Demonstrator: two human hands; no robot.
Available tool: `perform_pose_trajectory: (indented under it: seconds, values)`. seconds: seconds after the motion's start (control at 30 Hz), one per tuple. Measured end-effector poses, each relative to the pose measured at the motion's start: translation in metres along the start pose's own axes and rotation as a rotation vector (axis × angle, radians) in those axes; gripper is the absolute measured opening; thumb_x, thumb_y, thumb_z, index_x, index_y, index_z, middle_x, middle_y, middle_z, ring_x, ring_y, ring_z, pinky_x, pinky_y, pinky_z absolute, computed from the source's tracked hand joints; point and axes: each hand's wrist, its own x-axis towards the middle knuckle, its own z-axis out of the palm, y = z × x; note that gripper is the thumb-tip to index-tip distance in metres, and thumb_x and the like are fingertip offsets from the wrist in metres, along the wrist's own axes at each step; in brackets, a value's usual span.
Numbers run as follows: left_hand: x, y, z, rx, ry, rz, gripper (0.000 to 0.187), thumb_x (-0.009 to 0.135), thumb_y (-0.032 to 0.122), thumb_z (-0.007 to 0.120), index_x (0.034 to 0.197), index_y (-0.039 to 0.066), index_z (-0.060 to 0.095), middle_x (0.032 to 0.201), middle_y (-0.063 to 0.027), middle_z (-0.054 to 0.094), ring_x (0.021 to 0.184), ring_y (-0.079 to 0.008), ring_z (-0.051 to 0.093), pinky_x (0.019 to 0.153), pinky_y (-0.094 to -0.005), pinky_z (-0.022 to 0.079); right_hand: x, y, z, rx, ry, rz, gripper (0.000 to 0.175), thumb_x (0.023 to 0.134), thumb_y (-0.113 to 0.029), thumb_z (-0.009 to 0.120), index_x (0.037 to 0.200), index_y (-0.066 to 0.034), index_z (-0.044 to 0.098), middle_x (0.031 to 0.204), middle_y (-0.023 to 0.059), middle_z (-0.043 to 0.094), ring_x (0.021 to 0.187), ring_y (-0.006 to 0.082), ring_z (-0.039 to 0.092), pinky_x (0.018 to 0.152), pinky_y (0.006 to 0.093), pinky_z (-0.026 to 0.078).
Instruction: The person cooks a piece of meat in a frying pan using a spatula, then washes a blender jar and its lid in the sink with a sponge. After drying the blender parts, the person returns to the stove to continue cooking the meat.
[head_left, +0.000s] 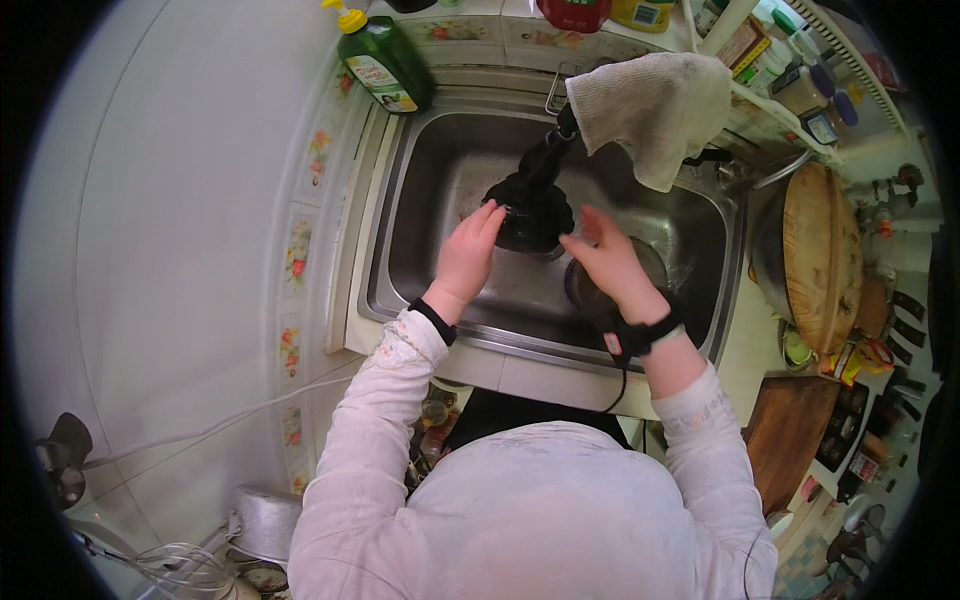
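A black object with a wide rounded body and a narrower upper part (534, 210) stands in the stainless steel sink (420, 187); its exact kind cannot be told. My left hand (471, 251) is at its left side, fingertips at its edge; whether they touch it is unclear. To its right my right hand (611, 259) is raised with thumb and fingers apart, slightly blurred, holding nothing. Beneath my right hand lies a round dark pan or lid (649, 262), partly hidden by the hand and wrist. A beige cloth (656, 112) hangs over the faucet area behind the black object.
A green dish soap bottle (386, 67) with a yellow pump stands at the sink's back left corner. Right of the sink are a large wooden lid (821, 255) on a wok and a wooden cutting board (791, 435). Jars crowd the back right shelf. A cable hangs from my right wrist.
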Motion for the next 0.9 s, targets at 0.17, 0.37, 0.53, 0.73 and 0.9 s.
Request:
perform_pose_trajectory:
  seconds: [0.17,0.37,0.53,0.73,0.9]
  values:
    - [-0.004,0.006,-0.012,-0.016,0.082,0.103,0.039,0.076,-0.003,0.058,0.113,0.009,0.061,0.115,-0.0108,0.063,0.102,-0.0287,0.062,0.085,-0.0345,0.053,0.043,-0.002,0.024,0.325,0.014,0.349,0.084,0.08,-0.038,0.072,0.141,0.0029,0.032,0.129,0.0157,0.052,0.115,0.0233,0.051,0.096,0.0308,0.04]
    - [-0.001,0.007,-0.01,-0.192,0.147,0.029,0.044,0.071,-0.007,0.056,0.111,0.009,0.061,0.121,-0.0106,0.058,0.109,-0.0302,0.058,0.09,-0.0354,0.05,0.053,-0.013,0.03,0.519,-0.099,0.195,0.07,0.077,-0.032,0.076,0.133,-0.0005,0.048,0.122,0.0098,0.058,0.11,0.0164,0.053,0.092,0.0268,0.041]
    - [0.002,0.017,0.024,-0.78,0.159,-0.713,0.074,0.066,-0.01,0.056,0.136,0.002,0.035,0.142,-0.0187,0.036,0.128,-0.0322,0.041,0.095,-0.0369,0.044,0.066,-0.005,0.037,0.375,0.058,0.095,0.056,0.076,-0.021,0.077,0.126,-0.0042,0.056,0.113,0.0065,0.063,0.104,0.0142,0.056,0.09,0.0264,0.042]
    - [0.008,-0.002,0.041,-1.503,-0.138,-1.117,0.069,0.076,0.0,0.062,0.138,0.009,0.033,0.124,-0.0109,0.051,0.104,-0.0229,0.056,0.083,-0.0394,0.05,0.098,0.018,0.03,0.205,0.008,0.019,0.063,0.067,-0.017,0.079,0.122,0.0008,0.057,0.111,0.0165,0.066,0.099,0.0224,0.063,0.086,0.0315,0.048]
    - [0.022,-0.014,0.044,-1.73,-0.112,-1.241,0.038,0.084,0.012,0.063,0.119,0.018,0.052,0.106,-0.0042,0.062,0.092,-0.02,0.061,0.075,-0.0407,0.052,0.11,0.02,0.02,0.01,-0.099,-0.182,0.059,0.066,-0.019,0.079,0.119,-0.0039,0.059,0.114,0.0176,0.062,0.111,0.0295,0.057,0.092,0.0361,0.045]
